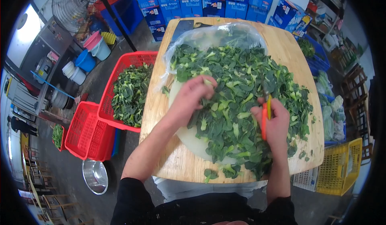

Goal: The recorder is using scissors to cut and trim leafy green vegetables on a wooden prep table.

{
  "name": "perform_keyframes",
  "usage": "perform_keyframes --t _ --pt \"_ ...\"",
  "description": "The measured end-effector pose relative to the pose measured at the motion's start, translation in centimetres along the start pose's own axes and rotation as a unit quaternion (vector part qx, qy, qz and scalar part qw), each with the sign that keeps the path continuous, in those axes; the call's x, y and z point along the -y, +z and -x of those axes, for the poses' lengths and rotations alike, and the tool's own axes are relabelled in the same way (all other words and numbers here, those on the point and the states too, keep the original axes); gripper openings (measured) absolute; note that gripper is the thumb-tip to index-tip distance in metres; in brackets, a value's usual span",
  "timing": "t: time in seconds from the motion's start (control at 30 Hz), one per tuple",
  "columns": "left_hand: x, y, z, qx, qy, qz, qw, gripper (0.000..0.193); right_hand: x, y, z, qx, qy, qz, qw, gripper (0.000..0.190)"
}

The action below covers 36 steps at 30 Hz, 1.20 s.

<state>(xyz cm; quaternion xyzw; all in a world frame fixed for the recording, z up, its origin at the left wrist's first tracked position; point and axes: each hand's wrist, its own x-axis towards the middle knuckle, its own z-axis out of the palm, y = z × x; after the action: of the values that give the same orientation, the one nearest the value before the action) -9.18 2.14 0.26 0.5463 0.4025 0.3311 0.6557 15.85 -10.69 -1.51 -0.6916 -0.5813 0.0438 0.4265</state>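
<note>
A broad heap of small leafy greens (229, 104), resembling baby bok choy, covers much of the wooden table (304, 71). My left hand (194, 96) is over the heap's left side, fingers curled around a small green piece (207, 82) with a pale stem. In my right hand (276, 119) is a cutting tool (264, 122) with an orange and yellow handle, apparently scissors. Its dark blade points away from me over the leaves and is blurred. Beneath the greens, a pale round board (193, 142) shows along the near left edge.
A clear plastic bag (241, 31) with greens lies at the table's far side. Left of the table stand a red basket (104, 104) of greens, another red basket (81, 131) and a steel bowl (95, 176). A yellow crate (339, 170) is at right; blue cartons (193, 7) are stacked behind.
</note>
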Motion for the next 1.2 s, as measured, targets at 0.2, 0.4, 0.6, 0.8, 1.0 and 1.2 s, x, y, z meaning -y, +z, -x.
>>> perform_keyframes --t 0.2,0.4,0.6,0.8,1.0,1.2 --pt "0.5 -2.8 -1.3 0.030 0.062 0.292 0.954 0.023 -1.3 0.3 -0.1 0.014 0.083 -0.152 0.985 0.050" --pt "-0.1 -2.5 -1.1 0.011 0.031 0.411 0.911 0.024 -0.9 0.0 -0.1 0.048 0.150 -0.199 0.967 0.045" --pt "-1.1 -3.1 -0.2 0.017 0.026 0.466 0.884 0.027 -1.1 0.4 -0.1 0.045 0.148 -0.211 0.965 0.042" --pt "-0.9 -2.6 -0.7 0.013 -0.018 0.508 0.861 0.020 -1.9 0.4 -0.1 0.047 0.138 -0.180 0.973 0.042" --pt "0.2 -6.0 -1.5 0.181 0.087 0.386 0.900 0.019 -1.0 0.4 -0.2 0.051 0.146 -0.160 0.975 0.045" --pt "-3.7 -4.8 2.8 0.160 0.228 -0.309 0.909 0.016 -1.3 0.3 -0.2 0.043 0.144 -0.174 0.973 0.047"
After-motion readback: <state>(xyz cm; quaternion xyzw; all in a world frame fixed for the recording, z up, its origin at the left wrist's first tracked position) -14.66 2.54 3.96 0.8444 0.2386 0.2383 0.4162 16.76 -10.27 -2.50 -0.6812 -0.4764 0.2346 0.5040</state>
